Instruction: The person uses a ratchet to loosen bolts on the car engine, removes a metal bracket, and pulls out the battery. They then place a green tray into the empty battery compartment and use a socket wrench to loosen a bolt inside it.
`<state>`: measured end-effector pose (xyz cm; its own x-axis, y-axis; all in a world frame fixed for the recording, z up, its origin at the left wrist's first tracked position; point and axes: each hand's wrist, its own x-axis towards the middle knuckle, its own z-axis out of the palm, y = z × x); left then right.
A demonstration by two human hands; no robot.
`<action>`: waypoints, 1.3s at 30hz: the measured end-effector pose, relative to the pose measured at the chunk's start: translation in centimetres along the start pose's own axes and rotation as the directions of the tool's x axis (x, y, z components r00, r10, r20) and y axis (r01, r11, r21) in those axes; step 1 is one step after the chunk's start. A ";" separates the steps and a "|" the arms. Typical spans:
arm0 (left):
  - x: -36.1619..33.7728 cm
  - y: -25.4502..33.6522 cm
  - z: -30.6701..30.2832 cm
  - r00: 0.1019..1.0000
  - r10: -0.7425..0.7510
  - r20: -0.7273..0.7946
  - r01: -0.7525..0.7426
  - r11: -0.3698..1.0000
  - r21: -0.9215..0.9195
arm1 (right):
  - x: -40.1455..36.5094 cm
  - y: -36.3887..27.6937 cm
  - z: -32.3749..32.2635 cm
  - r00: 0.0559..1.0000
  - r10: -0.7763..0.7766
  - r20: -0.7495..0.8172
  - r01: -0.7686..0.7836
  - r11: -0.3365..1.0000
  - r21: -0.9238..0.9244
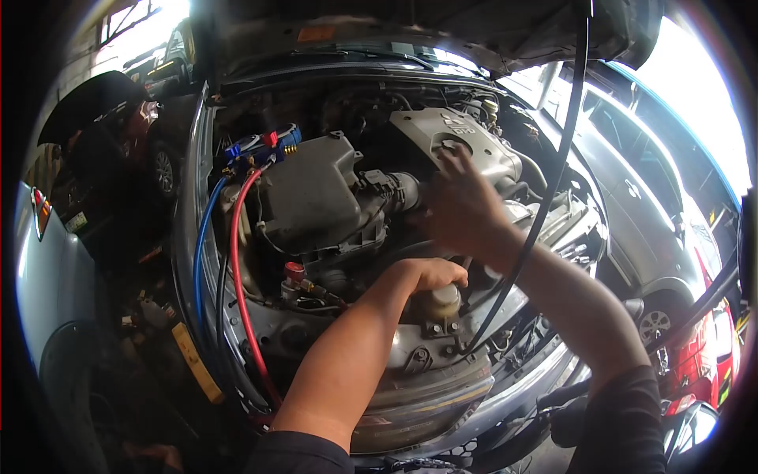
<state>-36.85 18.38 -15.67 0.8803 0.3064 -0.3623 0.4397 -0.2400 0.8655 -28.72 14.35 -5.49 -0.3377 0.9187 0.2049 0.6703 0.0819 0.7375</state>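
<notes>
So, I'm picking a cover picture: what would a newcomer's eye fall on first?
Probably the bright red hose and blue hose, curving down from the blue gauge set at image left in the engine bay. Next, near the centre, the blurred right hand, fingers spread, partly overlapping the pale engine cover. Below it, the left hand is beside a pale-capped reservoir.

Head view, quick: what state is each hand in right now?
Left hand: cannot be told; its grip is hidden, beside the reservoir.
Right hand: open, blurred, nothing visible in it.
</notes>
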 end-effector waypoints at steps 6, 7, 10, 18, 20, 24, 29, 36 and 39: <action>3.5 -2.8 -0.3 0.995 0.095 -0.009 -0.094 0.995 0.042 | -4.0 3.4 8.0 0.947 0.320 -0.023 -0.304 0.917 0.260; 2.7 -2.1 -0.1 0.994 0.002 -0.106 0.002 0.999 0.038 | -4.2 3.3 7.6 0.948 0.260 -0.183 -0.238 0.962 0.135; 2.8 -2.0 -0.2 1.000 -0.027 0.004 0.028 0.999 -0.041 | -4.4 2.4 5.5 0.753 0.657 0.040 -0.505 0.537 0.676; 3.4 -2.1 0.1 0.978 0.153 0.142 -0.170 0.978 0.121 | -5.9 -2.7 4.7 0.764 0.165 -0.624 0.308 0.756 0.578; 3.6 -2.6 -0.8 0.971 0.180 0.157 -0.206 0.964 0.170 | -7.4 0.3 11.3 0.783 0.598 -0.172 -0.163 0.464 0.870; 4.2 -3.6 -0.2 0.994 0.004 0.108 0.007 0.995 -0.097 | -6.3 -2.5 6.2 0.630 0.756 -0.174 -0.155 0.342 0.927; 5.3 -4.2 -0.3 0.958 0.239 0.156 -0.262 0.953 0.152 | -7.7 -0.9 10.3 0.741 0.572 -0.351 -0.100 0.611 0.785; 2.7 -2.6 0.2 0.985 0.171 -0.010 -0.171 0.983 -0.069 | -7.5 -6.2 3.7 0.726 0.509 -0.462 -0.052 0.711 0.701; -2.1 0.7 0.0 1.000 0.013 0.003 -0.013 1.000 -0.005 | -7.9 -3.2 9.2 0.555 0.832 0.000 -0.286 0.191 0.939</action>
<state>-38.39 17.56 -14.28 0.8865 0.3008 -0.3516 0.4271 -0.2395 0.8719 -22.05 10.36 -15.40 0.3702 0.5781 0.7272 0.8449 0.1159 -0.5223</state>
